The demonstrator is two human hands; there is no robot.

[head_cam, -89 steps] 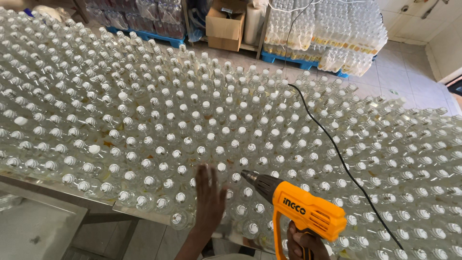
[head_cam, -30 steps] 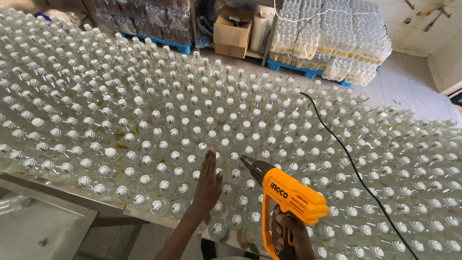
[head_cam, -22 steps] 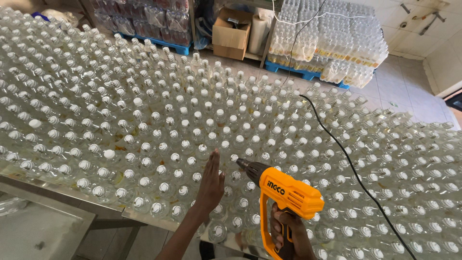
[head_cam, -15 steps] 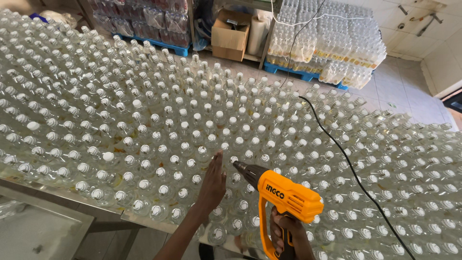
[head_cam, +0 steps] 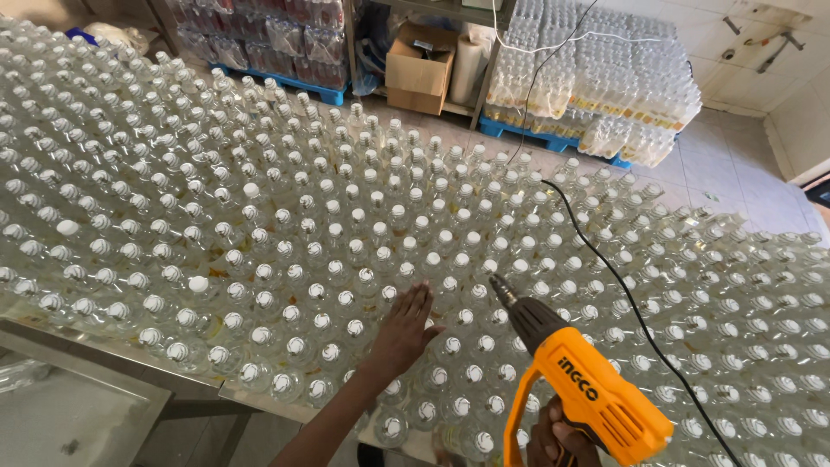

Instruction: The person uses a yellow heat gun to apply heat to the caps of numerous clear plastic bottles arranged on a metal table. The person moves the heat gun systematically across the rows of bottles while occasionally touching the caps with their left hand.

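A wide field of clear capped bottles stands upright across a metal table. My left hand lies flat with fingers spread on the bottle caps near the table's front edge. My right hand grips the handle of an orange heat gun. Its dark metal nozzle points up and left over the caps, just right of my left hand's fingertips. A black power cord runs from the gun back across the bottle tops toward the far side.
The steel table edge runs along the lower left, with a lower metal surface beneath it. At the back stand a cardboard box, shrink-wrapped bottle packs on blue pallets and a tiled floor.
My left hand has slid forward over the caps, and the heat gun has moved with it, nozzle further up among the bottles. The view has shifted slightly.
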